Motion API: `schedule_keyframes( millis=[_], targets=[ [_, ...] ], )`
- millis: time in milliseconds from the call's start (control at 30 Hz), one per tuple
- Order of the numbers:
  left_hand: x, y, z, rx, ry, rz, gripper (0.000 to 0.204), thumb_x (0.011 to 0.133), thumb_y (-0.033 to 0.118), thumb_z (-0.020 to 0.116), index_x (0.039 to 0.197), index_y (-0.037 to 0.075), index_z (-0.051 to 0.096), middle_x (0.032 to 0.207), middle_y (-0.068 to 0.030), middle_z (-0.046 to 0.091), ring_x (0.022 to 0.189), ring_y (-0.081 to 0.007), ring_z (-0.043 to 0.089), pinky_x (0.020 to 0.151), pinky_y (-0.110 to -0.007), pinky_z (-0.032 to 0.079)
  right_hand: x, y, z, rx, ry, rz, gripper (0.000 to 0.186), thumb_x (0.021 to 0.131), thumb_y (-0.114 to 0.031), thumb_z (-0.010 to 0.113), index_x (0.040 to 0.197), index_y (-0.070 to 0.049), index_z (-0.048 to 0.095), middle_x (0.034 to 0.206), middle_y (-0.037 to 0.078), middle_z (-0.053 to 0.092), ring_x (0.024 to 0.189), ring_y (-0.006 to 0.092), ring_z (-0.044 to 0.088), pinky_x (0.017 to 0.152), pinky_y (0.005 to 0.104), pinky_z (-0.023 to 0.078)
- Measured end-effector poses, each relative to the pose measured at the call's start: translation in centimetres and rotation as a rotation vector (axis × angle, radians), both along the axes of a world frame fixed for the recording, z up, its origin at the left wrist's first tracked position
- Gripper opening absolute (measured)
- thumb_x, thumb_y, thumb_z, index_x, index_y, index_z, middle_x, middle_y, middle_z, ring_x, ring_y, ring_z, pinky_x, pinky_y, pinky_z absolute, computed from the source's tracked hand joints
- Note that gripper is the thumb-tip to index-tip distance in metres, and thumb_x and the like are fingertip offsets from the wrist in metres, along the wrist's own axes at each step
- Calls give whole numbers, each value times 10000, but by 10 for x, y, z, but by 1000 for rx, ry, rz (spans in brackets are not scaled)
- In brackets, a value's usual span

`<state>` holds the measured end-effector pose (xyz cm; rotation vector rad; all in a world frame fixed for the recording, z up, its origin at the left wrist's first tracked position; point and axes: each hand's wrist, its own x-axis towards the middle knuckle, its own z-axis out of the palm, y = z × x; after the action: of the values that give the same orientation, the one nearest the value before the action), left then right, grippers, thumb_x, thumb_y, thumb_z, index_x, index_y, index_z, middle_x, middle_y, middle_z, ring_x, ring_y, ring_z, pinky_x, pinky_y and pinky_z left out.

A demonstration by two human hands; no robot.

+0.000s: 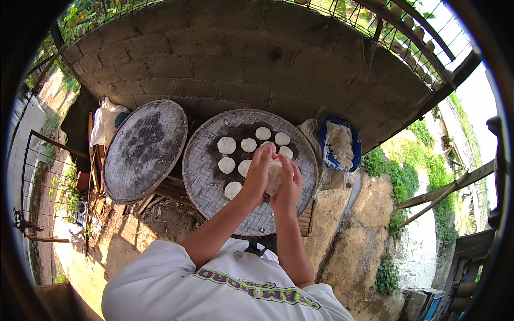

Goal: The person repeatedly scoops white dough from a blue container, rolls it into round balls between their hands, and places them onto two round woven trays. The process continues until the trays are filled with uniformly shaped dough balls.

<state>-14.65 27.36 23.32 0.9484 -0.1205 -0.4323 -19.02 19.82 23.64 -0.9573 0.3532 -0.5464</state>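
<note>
Together, my left hand and right hand cup a pale round patty, fingers curled about it, near the middle of the frame. Beneath, whitish discs lie on a round woven tray. Right of centre, a blue basin holds a white mass; left of centre, a second tray stands tilted. A block wall spans the upper frame.
</note>
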Motion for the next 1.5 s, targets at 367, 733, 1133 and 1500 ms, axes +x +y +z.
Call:
schedule_keyframes(
  millis=[367, 733, 1133, 1500],
  targets=[
    [-5, 26, 4, -121, 208, -228, 616, 1063, 543, 396, 1434, 55, 456, 1416, -151, 545, 1301, -261, 544, 1091, -411, 455, -22, 32, -14, -271, 18, -64, 474, 1062, -373, 489, 1330, 14, 542, 1268, 172, 626, 1188, 242, 613, 1024, 395, 503],
    [-14, 32, 18, -14, 42, -226, 573, 1095, 488, 367, 1416, 27, 474, 1391, -122, 558, 1292, -212, 541, 1080, -368, 456, -32, 42, -3, -93, -18, 6, 546, 1073, -379, 448, 1450, 15, 466, 1344, 174, 607, 1243, 230, 589, 1038, 364, 492],
    [-33, 31, 5, 127, 4, -262, 720, 1057, 634, 313, 1434, 35, 446, 1486, -154, 460, 1343, -240, 489, 1081, -383, 454, -50, 31, 10, -727, 34, -29, 422, 1037, -315, 561, 1307, 9, 583, 1143, 86, 675, 1037, 206, 651, 912, 322, 524],
    [-60, 19, 26, -155, 205, -152, 651, 1033, 579, 412, 1415, 54, 470, 1401, -122, 540, 1354, -252, 491, 1116, -421, 410, -73, 14, 6, -221, -114, 59, 506, 1025, -408, 555, 1283, 24, 612, 1228, 154, 659, 1150, 223, 624, 1011, 358, 481]
  ],
)
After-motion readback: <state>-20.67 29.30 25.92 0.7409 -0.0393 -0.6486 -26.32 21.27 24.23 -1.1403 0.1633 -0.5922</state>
